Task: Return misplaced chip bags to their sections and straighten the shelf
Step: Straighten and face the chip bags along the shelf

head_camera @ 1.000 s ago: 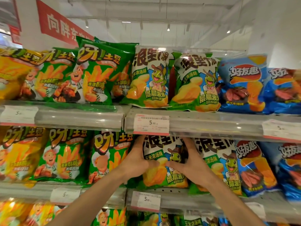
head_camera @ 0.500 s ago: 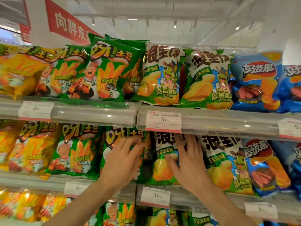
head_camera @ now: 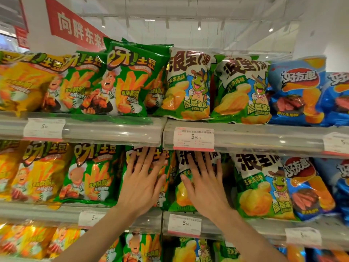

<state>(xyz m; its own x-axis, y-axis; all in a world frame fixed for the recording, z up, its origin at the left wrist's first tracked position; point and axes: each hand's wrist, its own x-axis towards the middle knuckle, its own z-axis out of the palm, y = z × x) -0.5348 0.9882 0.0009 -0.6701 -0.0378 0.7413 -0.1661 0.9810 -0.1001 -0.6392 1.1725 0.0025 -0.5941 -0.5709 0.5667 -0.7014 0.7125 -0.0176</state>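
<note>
On the middle shelf [head_camera: 117, 214], my left hand [head_camera: 143, 178] lies flat with straight fingers against a green fries bag [head_camera: 162, 186]. Beside it, my right hand [head_camera: 204, 182] presses flat on a white-and-green corn-soup chip bag [head_camera: 182, 197]. Neither hand grips anything. To the right stands another corn-soup bag [head_camera: 262, 188], then blue steak-flavour bags [head_camera: 309, 186]. To the left are more green fries bags [head_camera: 90, 173] and yellow ones [head_camera: 35, 171].
The upper shelf [head_camera: 113, 129] holds the same order of bags: yellow, green [head_camera: 128, 82], white-green [head_camera: 188, 84], blue [head_camera: 298, 91]. Price tags [head_camera: 193, 138] hang on the clear shelf rails. A lower shelf of bags [head_camera: 139, 248] sits below my forearms. A red banner [head_camera: 75, 27] hangs upper left.
My hands let go of the corn-soup bag they held between them and flattened. The left hand moved left onto the green fries bag; the right now presses the corn-soup bag's front.
</note>
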